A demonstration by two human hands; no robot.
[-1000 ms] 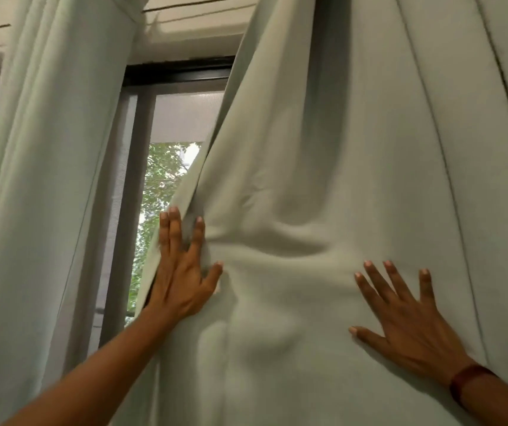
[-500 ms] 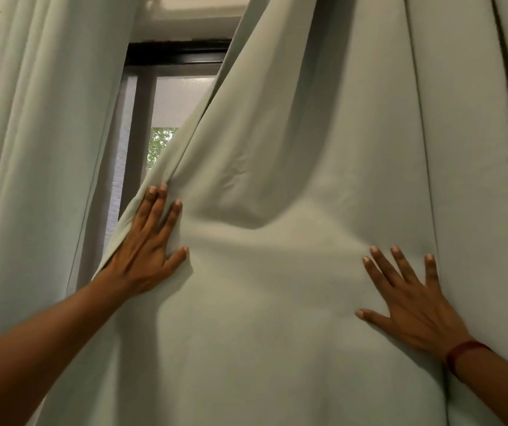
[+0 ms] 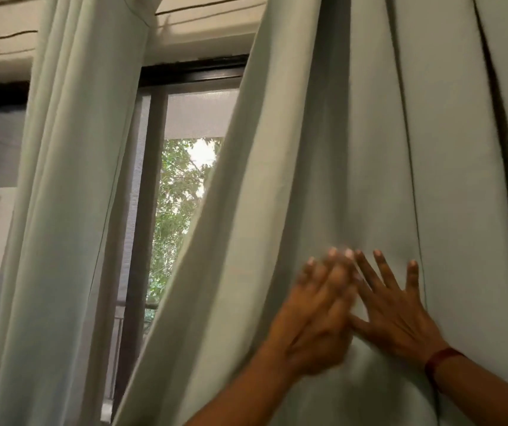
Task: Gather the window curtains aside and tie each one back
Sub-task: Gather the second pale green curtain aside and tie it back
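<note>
Two pale green curtains (image 3: 62, 210) (image 3: 354, 149), two hands (image 3: 314, 327) (image 3: 397, 318), one window (image 3: 185, 124), one wristband (image 3: 440, 359).

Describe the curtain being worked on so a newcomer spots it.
Start at the dark-framed window showing leaves. The right curtain slants across its right side. Unlike the left curtain, it has the left hand and right hand against it.

The right curtain (image 3: 323, 149), pale grey-green and smooth, hangs under both hands. The right hand (image 3: 397, 318) lies flat on it with fingers spread, and the blurred left hand (image 3: 317, 321) presses it just beside. Long folds run down from the top and converge just above the fingertips. Its free edge slants down past the left side of the left hand. The left curtain (image 3: 71, 179), of the same cloth, hangs in straight vertical folds well to the left of that hand.
</note>
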